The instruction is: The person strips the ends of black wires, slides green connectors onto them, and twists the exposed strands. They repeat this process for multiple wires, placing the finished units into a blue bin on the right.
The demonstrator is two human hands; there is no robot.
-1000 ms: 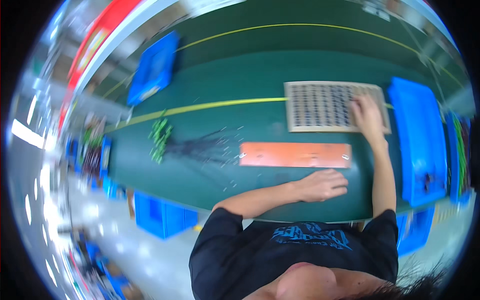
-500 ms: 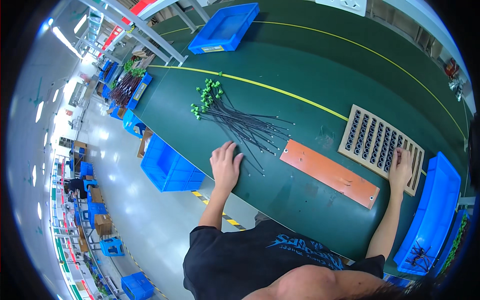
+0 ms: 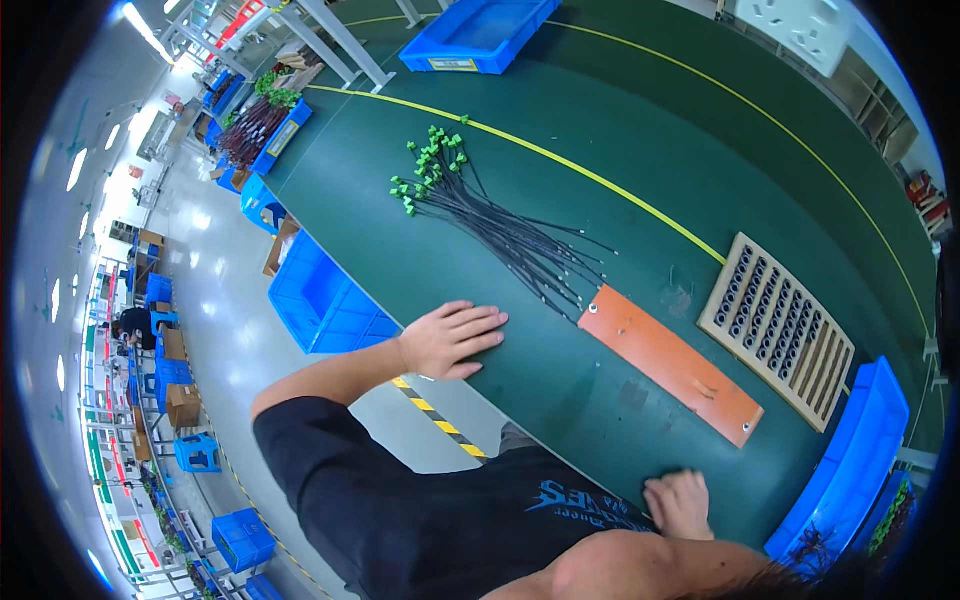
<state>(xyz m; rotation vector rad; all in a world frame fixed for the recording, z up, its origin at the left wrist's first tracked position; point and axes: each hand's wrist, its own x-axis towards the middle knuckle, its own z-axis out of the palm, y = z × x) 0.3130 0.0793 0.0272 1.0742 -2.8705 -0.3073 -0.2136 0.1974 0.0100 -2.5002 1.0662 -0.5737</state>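
Observation:
My left hand (image 3: 455,340) lies over the table's near edge, palm down, its fingers stretched out and nothing seen in them. Beyond it lies a loose bundle of thin black cables (image 3: 505,240) with green connectors (image 3: 432,165) at their far left ends. Close to my chest, my right hand (image 3: 680,503) rests at the near edge with curled fingers; whatever it may hold is hidden. An orange board (image 3: 668,365) lies between the cables and my right hand. Past the board is a slotted wooden tray (image 3: 740,346) with rows of small black rings (image 3: 768,305).
A long blue bin (image 3: 850,450) stands at the right, dark pieces at its near end. Another blue tray (image 3: 485,35) sits far back. At the far left corner, a blue bin (image 3: 283,138) holds green-ended cables. A blue crate (image 3: 330,295) stands below the table's left side.
My right hand has left the ring tray and come back to the near edge by my chest. My left hand has turned flatter. Cables lying apart near it no longer show there. The view has shifted.

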